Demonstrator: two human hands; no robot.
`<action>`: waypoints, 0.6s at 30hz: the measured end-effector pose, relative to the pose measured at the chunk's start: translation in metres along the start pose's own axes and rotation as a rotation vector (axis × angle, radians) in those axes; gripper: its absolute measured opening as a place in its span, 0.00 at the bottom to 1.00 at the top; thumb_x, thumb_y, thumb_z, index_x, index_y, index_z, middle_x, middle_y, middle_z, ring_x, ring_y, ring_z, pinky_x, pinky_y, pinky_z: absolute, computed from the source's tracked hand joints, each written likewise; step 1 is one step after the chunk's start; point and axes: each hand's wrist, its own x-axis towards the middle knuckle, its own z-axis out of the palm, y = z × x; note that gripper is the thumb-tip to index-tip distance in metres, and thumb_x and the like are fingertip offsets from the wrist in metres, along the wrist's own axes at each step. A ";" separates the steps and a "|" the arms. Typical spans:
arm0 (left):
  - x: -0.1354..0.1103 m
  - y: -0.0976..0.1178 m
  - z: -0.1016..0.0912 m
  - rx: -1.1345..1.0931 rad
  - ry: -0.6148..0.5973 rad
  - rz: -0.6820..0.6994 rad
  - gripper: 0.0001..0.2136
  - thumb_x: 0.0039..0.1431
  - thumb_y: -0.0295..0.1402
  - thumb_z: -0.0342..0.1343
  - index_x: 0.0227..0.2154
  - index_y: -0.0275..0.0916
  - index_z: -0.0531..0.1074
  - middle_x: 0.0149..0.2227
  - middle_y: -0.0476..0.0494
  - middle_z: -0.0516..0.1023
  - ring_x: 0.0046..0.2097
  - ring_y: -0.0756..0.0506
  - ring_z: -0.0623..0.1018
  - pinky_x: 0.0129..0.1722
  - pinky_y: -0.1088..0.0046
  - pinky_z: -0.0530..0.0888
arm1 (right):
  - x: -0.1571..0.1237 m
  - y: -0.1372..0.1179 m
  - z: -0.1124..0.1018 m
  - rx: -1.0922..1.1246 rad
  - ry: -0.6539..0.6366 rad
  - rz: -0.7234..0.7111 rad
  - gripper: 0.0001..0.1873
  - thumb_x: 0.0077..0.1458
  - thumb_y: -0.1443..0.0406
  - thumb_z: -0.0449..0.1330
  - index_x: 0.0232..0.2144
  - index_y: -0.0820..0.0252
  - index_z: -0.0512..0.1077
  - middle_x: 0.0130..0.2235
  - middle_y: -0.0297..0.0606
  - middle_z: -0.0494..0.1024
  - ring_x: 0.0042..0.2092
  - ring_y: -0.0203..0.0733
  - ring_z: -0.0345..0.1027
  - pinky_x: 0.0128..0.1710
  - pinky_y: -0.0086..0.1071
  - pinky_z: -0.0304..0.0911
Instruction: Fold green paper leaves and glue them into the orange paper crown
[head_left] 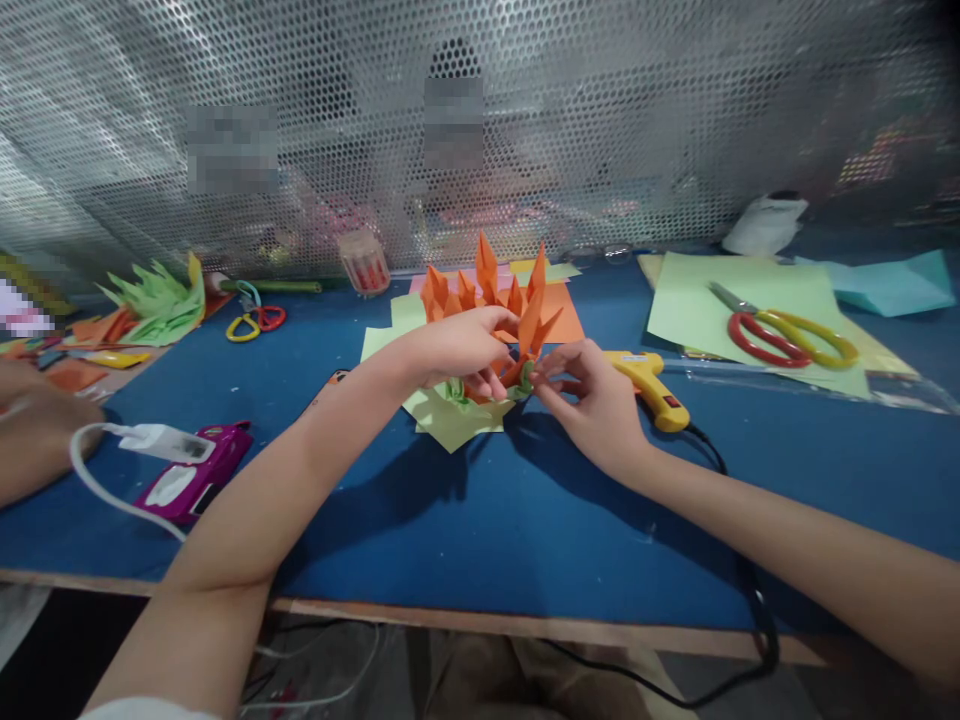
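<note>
A cluster of folded orange paper flowers (486,268) with pointed petals and green paper bases stands mid-table on sheets of light green paper (450,430). Reaching in from the left, my left hand (469,350) curls around the near side of a tall orange paper flower (531,320), its fingertips partly hidden. The thumb and fingers of my right hand (592,400) pinch that flower's green base from the right. Just beyond the right hand lies a yellow glue gun (649,385), its black cord trailing over the table's front edge.
Red-and-yellow scissors (787,335) rest on green paper at right; smaller scissors (255,312) lie at left. A purple device (199,470) with a white plug and cable sits by my left forearm. Another person's hand (45,430) is at far left. A perforated metal panel (525,130) backs the table.
</note>
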 end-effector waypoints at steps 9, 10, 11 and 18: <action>-0.008 0.003 -0.012 -0.026 -0.043 -0.001 0.23 0.61 0.21 0.51 0.59 0.33 0.61 0.26 0.49 0.75 0.22 0.52 0.76 0.21 0.79 0.67 | -0.004 -0.002 -0.003 -0.057 -0.153 0.032 0.19 0.45 0.61 0.69 0.37 0.55 0.66 0.27 0.29 0.70 0.24 0.35 0.67 0.25 0.32 0.68; -0.008 0.003 -0.013 -0.033 -0.065 0.005 0.23 0.60 0.21 0.52 0.58 0.34 0.63 0.28 0.48 0.75 0.21 0.52 0.76 0.21 0.80 0.67 | -0.004 -0.001 -0.002 -0.068 -0.160 0.040 0.18 0.45 0.61 0.69 0.37 0.55 0.66 0.27 0.29 0.71 0.24 0.35 0.67 0.25 0.33 0.68; -0.007 0.002 -0.014 -0.039 -0.087 0.007 0.22 0.60 0.21 0.52 0.58 0.34 0.64 0.31 0.48 0.76 0.21 0.53 0.75 0.21 0.80 0.66 | -0.004 0.001 -0.002 -0.077 -0.163 0.048 0.17 0.45 0.62 0.68 0.36 0.55 0.66 0.27 0.30 0.72 0.24 0.36 0.68 0.26 0.33 0.68; -0.001 -0.003 -0.018 -0.029 -0.121 -0.018 0.16 0.57 0.27 0.57 0.49 0.33 0.70 0.28 0.48 0.75 0.26 0.50 0.78 0.24 0.78 0.69 | -0.004 0.005 -0.003 -0.083 -0.167 0.087 0.13 0.48 0.64 0.65 0.36 0.55 0.67 0.28 0.32 0.77 0.27 0.38 0.72 0.29 0.34 0.71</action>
